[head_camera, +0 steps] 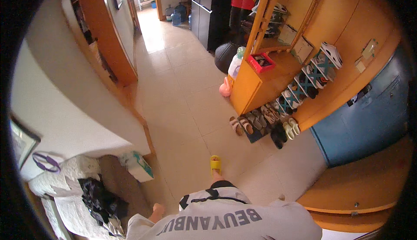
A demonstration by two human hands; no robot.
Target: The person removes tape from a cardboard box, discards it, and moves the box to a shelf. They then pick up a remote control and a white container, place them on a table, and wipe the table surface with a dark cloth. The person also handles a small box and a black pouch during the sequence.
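Observation:
My left hand (159,208) hangs low beside my body, near the sofa; its fingers are too small and blurred to make out. Only a bit of my right hand (281,197) shows past the white sleeve, and its fingers are hidden. Before me one foot in a yellow slipper (215,165) is set forward on the tiled floor (182,116). To the left, a crumpled black garment (97,197) lies on the sofa (70,204) with its pale cover. A white and green tissue pack (140,166) rests at the sofa's far end.
Ahead right stands a wooden cabinet (247,92) with a red box (261,62) on top. Several shoes (257,119) and a shoe rack (304,85) line its side. A pink kettlebell (224,88), a dark refrigerator (202,18) and water jugs (176,18) stand farther on. The blue door (368,109) is right.

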